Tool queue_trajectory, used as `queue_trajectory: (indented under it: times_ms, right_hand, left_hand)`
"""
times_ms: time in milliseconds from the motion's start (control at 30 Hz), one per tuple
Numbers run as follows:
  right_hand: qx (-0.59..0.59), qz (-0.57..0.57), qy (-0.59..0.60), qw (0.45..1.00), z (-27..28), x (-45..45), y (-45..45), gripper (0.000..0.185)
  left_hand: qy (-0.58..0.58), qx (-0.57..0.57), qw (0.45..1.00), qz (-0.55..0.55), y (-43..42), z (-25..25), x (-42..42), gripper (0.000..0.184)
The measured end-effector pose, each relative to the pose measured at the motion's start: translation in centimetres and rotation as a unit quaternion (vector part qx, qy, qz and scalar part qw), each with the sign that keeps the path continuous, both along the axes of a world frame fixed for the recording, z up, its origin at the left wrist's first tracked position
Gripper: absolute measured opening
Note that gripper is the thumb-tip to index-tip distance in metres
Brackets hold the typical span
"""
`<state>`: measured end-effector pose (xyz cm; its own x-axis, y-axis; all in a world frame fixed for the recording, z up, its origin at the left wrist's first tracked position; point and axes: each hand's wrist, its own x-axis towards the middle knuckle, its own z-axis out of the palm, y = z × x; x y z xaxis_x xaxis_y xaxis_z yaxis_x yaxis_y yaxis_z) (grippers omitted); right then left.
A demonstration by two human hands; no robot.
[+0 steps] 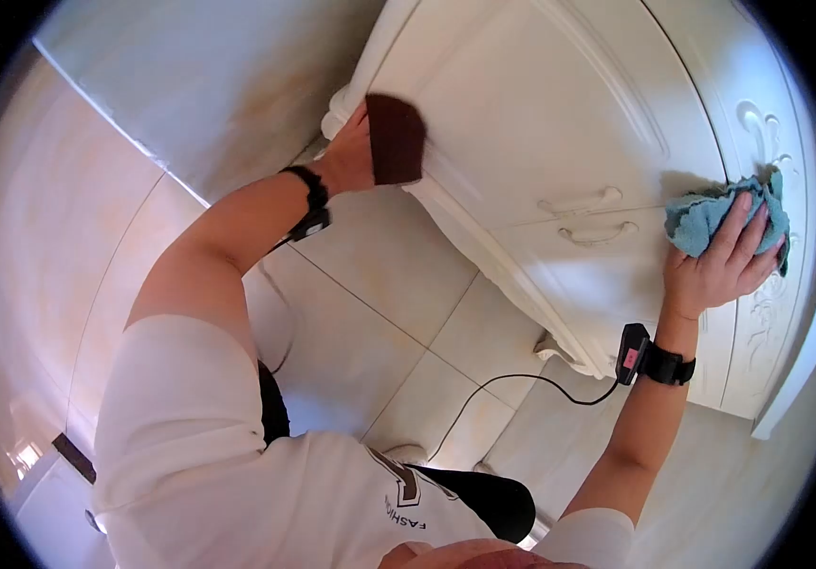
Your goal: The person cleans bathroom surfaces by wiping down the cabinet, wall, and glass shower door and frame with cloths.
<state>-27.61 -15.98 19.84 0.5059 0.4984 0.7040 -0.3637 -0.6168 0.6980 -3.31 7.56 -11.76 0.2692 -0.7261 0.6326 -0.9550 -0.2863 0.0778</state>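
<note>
A teal cloth (712,216) lies bunched under my right hand (719,270), whose fingers press it against the white cabinet (522,104) near its carved edge. My left hand (349,156) is at the cabinet's other end, by its edge. It holds a dark brown flat piece (397,139) with one rounded end, which looks like a pad. The fingers of that hand are mostly hidden behind the brown piece.
Two curved handles (598,232) stick out from the cabinet front. A black cable (522,377) runs from the device on my right wrist toward my body. Pale floor tiles (361,284) lie below, and a grey panel (209,76) stands at the upper left.
</note>
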Motion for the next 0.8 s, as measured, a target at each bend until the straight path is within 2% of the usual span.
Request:
queue_trajectory:
  times_ms: [100, 133, 167, 200, 300, 333, 367, 433, 467, 500, 533, 567, 667, 700, 733, 767, 800]
  right_hand:
    - [-0.002, -0.002, 0.003, 1.0, 0.1, -0.1, 0.2, 0.055]
    - [-0.001, -0.007, 0.006, 1.0, 0.2, -0.2, 0.0, 0.055]
    - [-0.001, -0.011, 0.008, 1.0, 0.2, -0.2, -0.1, 0.054]
    - [0.002, -0.016, 0.012, 1.0, 0.2, -0.3, 0.0, 0.053]
    - [-0.005, 0.003, 0.014, 1.0, 0.3, 0.1, 0.3, 0.054]
    - [-0.006, -0.006, 0.011, 1.0, 0.2, 0.1, 0.4, 0.055]
    - [-0.011, -0.002, 0.015, 1.0, 0.2, 0.1, 0.5, 0.055]
    - [-0.01, -0.01, 0.014, 1.0, 0.3, 0.1, 0.4, 0.056]
    - [-0.01, -0.003, 0.015, 1.0, 0.2, 0.2, 0.7, 0.057]
    - [-0.012, -0.001, 0.014, 1.0, 0.3, 0.2, 0.6, 0.057]
    - [-0.008, -0.006, 0.012, 1.0, 0.2, 0.1, 0.4, 0.058]
    - [-0.003, -0.011, 0.009, 1.0, 0.2, 0.0, 0.3, 0.058]
    - [-0.002, -0.024, 0.008, 1.0, 0.2, -0.3, -0.2, 0.058]
    - [-0.003, -0.027, 0.006, 1.0, 0.2, -0.3, -0.3, 0.058]
    - [-0.004, -0.028, 0.002, 1.0, 0.2, -0.3, -0.3, 0.057]
    - [-0.006, -0.029, -0.001, 1.0, 0.2, -0.2, -0.1, 0.056]
    - [-0.009, -0.022, -0.001, 1.0, 0.2, -0.1, 0.2, 0.055]
  left_hand:
    - [0.035, -0.05, 0.997, -0.04, 2.3, -2.5, -0.2, 0.055]
    - [0.093, -0.121, 0.987, -0.059, 1.9, -0.4, 0.0, 0.064]
    - [0.06, -0.188, 0.976, -0.097, 0.7, 1.7, 1.1, 0.071]
    - [0.096, -0.386, 0.908, -0.129, -1.9, 3.5, 1.6, 0.07]
    - [0.029, -0.434, 0.899, -0.055, -2.1, 17.2, 1.5, 0.039]
    - [0.015, -0.466, 0.884, -0.032, -2.5, 19.8, 1.5, 0.03]
    - [-0.058, -0.548, 0.833, 0.057, -3.6, 20.2, 2.2, 0.025]
    - [-0.026, -0.52, 0.853, 0.038, -5.0, 15.0, 4.0, 0.021]
    - [0.037, -0.46, 0.886, 0.05, -4.0, 13.4, 2.5, 0.019]
    - [0.097, -0.379, 0.919, 0.052, -3.5, 11.0, 2.3, 0.026]
    - [0.107, -0.41, 0.905, 0.044, -3.9, 6.9, 2.7, 0.02]
    - [0.181, 0.067, 0.975, 0.112, -1.6, 4.6, 1.6, 0.018]
    - [0.194, 0.11, 0.967, 0.126, 0.6, -1.4, 2.1, 0.016]
    - [0.224, -0.076, 0.961, 0.142, 0.6, -2.2, 2.8, 0.019]
    - [0.248, -0.258, 0.921, 0.152, 0.5, -1.4, 3.3, 0.022]
    - [0.256, -0.333, 0.899, 0.122, -0.5, -0.2, 4.9, 0.025]
    - [0.264, -0.405, 0.87, 0.093, -0.9, 3.7, 6.0, 0.028]
